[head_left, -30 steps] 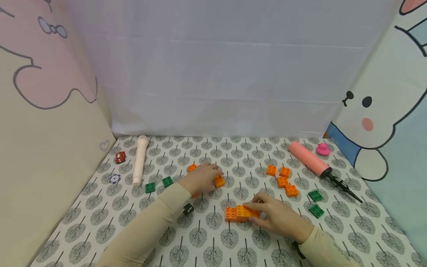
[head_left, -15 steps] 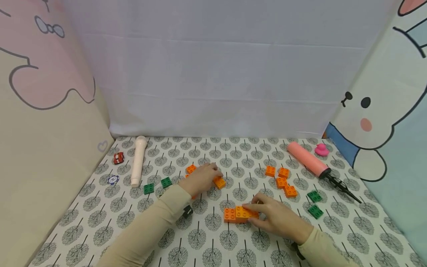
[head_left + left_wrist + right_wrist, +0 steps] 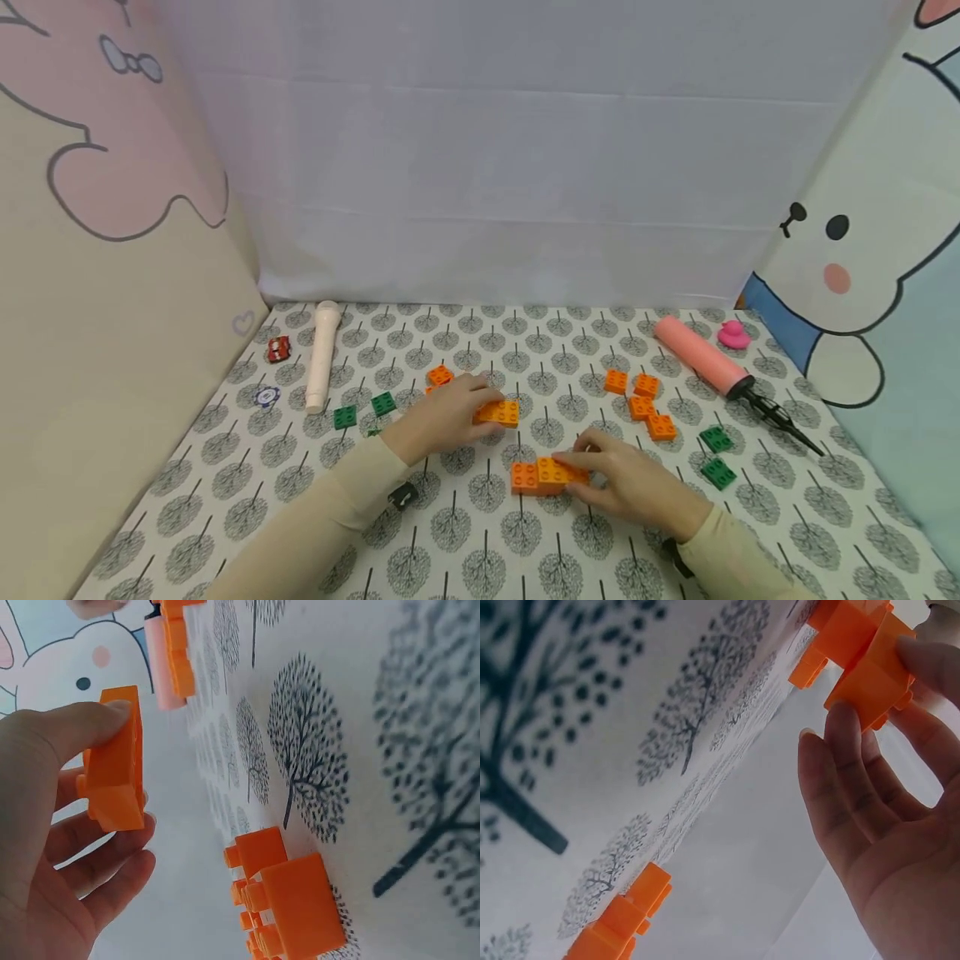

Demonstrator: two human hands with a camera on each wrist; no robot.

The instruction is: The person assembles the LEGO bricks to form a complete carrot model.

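Note:
My left hand (image 3: 452,414) pinches an orange toy building block (image 3: 507,413) between thumb and fingers. Seen by the left wrist camera, this orange block (image 3: 116,769) hangs over the patterned cloth, its studs partly covered by the fingers. Nearer to me, my right hand (image 3: 633,482) grips the right end of another orange building block (image 3: 551,473). That block sits raised on top of a lower orange block (image 3: 523,477), whose studs show at the left. In the right wrist view, the fingertips and thumb hold the upper block (image 3: 877,679) from opposite sides.
Loose orange blocks (image 3: 641,407) lie to the right, more (image 3: 440,375) behind my left hand. Green blocks lie at left (image 3: 345,417) and right (image 3: 717,473). Around the edges are a white microphone-like stick (image 3: 322,358), a red toy (image 3: 278,348), a poker chip (image 3: 266,396), a pink-handled whisk-like tool (image 3: 701,357) and a pink duck (image 3: 733,335).
My left hand has drawn slightly toward me with its block, which has turned to lie sideways with more of its studs showing. The right hand stays on its block. The head view has shifted slightly.

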